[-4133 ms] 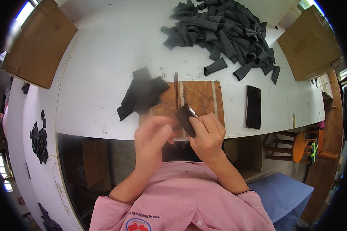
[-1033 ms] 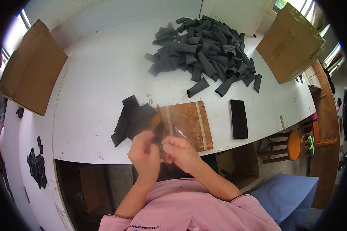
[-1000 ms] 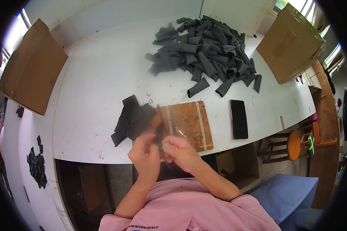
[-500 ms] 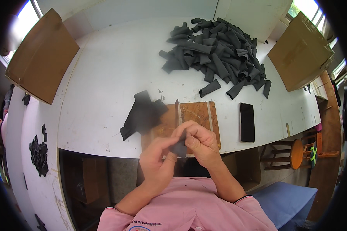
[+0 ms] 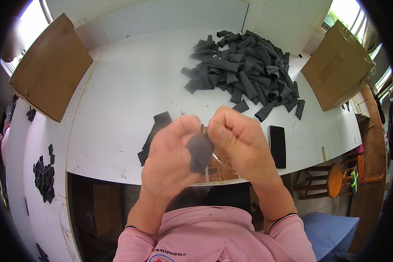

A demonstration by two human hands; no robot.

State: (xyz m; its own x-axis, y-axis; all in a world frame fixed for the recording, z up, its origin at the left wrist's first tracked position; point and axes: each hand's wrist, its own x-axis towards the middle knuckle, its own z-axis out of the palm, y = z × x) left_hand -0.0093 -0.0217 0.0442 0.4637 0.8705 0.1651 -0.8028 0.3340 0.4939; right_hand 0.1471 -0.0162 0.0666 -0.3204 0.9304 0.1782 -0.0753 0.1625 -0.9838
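Both hands are raised over the front edge of the white table, with a small dark grey fabric piece (image 5: 200, 153) between them. My left hand (image 5: 165, 159) is curled around its left side, thumb and fingers bent onto the cloth. At the upper right edge of the cloth, my right hand (image 5: 242, 142) pinches it, fingers folded in. A thin pale sliver shows just below the right hand's grip; its kind cannot be made out. Beneath the hands lies a worn wooden board (image 5: 225, 174), largely covered by them. Dark fabric pieces (image 5: 155, 131) lie left of it, partly behind my left hand.
A large heap of dark grey fabric tubes (image 5: 244, 72) covers the table's far right. A black phone (image 5: 277, 148) lies right of the board. Cardboard boxes stand at left (image 5: 52, 70) and right (image 5: 338, 65). A wooden stool (image 5: 334, 180) is at the right.
Both hands have risen and moved farther over the table with the fabric piece. They now cover more of the board and of the dark pieces beside it.
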